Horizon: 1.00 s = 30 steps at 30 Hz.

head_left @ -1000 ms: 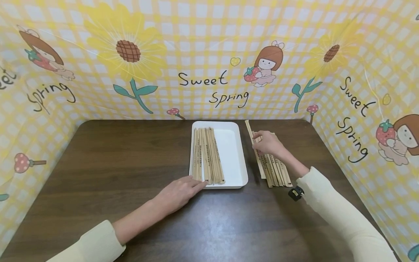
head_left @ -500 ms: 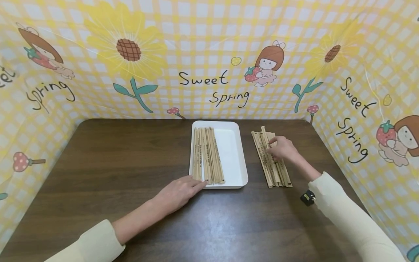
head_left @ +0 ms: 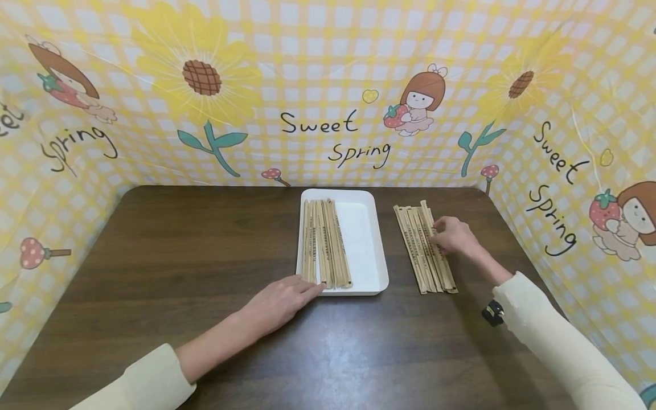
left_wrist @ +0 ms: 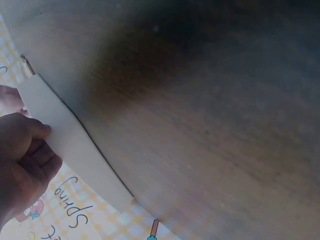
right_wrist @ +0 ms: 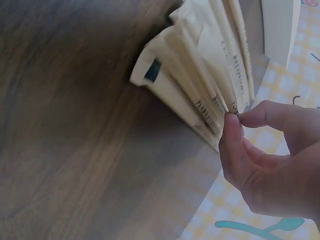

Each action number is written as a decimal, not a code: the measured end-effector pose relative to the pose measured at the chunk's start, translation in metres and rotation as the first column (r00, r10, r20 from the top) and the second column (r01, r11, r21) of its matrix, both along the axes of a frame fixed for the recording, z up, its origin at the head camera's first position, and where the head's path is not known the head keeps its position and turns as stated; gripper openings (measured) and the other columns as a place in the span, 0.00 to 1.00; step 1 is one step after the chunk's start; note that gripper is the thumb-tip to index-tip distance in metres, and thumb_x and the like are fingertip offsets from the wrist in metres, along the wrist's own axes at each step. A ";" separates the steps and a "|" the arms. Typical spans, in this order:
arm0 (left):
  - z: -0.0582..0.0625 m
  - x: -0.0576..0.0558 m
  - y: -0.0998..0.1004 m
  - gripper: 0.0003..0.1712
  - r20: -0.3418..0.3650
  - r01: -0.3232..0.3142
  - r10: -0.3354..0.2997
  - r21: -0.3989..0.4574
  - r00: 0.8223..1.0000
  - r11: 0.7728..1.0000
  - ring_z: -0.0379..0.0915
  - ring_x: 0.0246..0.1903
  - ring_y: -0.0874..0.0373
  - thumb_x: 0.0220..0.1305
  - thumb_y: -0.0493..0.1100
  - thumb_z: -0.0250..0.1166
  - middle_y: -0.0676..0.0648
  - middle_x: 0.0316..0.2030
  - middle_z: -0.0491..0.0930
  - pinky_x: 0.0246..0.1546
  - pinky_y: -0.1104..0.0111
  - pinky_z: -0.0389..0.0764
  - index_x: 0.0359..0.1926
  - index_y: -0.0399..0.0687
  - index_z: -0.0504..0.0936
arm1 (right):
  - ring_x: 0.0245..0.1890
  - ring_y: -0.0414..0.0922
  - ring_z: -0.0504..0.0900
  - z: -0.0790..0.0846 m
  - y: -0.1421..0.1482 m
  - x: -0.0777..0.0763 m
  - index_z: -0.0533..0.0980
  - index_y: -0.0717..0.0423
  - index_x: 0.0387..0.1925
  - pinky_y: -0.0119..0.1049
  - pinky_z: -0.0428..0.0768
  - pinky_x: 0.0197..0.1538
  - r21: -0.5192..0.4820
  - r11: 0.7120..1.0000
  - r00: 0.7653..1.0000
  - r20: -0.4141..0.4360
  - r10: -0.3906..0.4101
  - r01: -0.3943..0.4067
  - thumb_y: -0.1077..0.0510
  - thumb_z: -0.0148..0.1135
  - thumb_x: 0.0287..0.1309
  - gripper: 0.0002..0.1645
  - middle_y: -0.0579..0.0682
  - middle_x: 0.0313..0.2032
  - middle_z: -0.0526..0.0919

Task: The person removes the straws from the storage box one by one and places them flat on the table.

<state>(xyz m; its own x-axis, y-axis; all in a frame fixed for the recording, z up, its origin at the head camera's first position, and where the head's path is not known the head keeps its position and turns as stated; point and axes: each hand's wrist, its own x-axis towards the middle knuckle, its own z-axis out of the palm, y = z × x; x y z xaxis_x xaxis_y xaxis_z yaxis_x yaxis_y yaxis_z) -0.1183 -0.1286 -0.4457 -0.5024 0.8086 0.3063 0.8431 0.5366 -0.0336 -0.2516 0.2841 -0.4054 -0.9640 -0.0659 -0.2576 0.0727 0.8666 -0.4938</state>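
A white tray [head_left: 366, 250] holds several paper-wrapped chopsticks [head_left: 328, 245], laid side by side along its left half. My left hand [head_left: 279, 299] grips the tray's near left rim; in the left wrist view the thumb lies against the outer wall, fingers curled below it. Right of the tray lies a fanned pile of similar wrapped chopsticks [head_left: 417, 250] on the table. My right hand [head_left: 456, 236] is over the pile's right side. Seen from the right wrist, thumb and index finger [right_wrist: 231, 145] pinch one wrapped pair of chopsticks [right_wrist: 207, 57]. Its lower part overlaps the others.
The brown wooden table [head_left: 205, 239] carries the tray and the pile. A yellow checked cloth [head_left: 328, 68] with printed flowers and figures walls it in at the back and both sides. A small black device [head_left: 493, 313] sits at the right cuff.
My right hand has moved rightward across the pile with a wrapped pair of chopsticks, from the pile's left side to its right. The left hand and the tray have stayed put.
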 end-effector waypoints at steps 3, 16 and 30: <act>0.001 0.000 0.000 0.27 -0.001 -0.002 0.002 -0.002 1.000 1.000 0.80 0.46 0.51 0.58 0.26 0.66 0.45 0.47 0.85 0.55 0.60 0.79 0.60 0.37 0.79 | 0.21 0.44 0.84 -0.003 0.006 -0.001 0.70 0.72 0.60 0.40 0.86 0.32 -0.036 0.999 1.000 0.016 -0.019 0.020 0.61 0.62 0.60 0.29 0.75 0.48 0.78; 0.001 -0.001 0.001 0.27 0.012 -0.005 0.005 -0.004 1.000 1.000 0.80 0.46 0.50 0.58 0.26 0.66 0.44 0.48 0.85 0.56 0.59 0.79 0.60 0.37 0.79 | 0.20 0.44 0.82 -0.007 0.021 -0.006 0.69 0.74 0.59 0.38 0.86 0.29 -0.033 0.999 0.998 0.055 -0.033 0.035 0.61 0.61 0.60 0.29 0.65 0.35 0.79; 0.001 0.001 0.000 0.28 0.028 -0.012 0.012 -0.007 1.000 1.000 0.80 0.47 0.50 0.58 0.25 0.66 0.44 0.48 0.85 0.56 0.60 0.78 0.60 0.37 0.78 | 0.21 0.44 0.81 -0.015 0.027 -0.006 0.68 0.74 0.60 0.37 0.86 0.29 -0.055 0.998 0.996 0.079 -0.028 0.032 0.63 0.58 0.58 0.29 0.59 0.28 0.79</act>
<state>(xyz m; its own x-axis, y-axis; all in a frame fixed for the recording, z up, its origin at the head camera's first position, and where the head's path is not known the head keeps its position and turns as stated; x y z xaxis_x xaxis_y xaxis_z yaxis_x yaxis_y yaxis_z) -0.1176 -0.1282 -0.4444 -0.5206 0.8043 0.2867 0.8373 0.5466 -0.0132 -0.2580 0.3111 -0.4208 -0.9427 -0.0540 -0.3291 0.1385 0.8343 -0.5336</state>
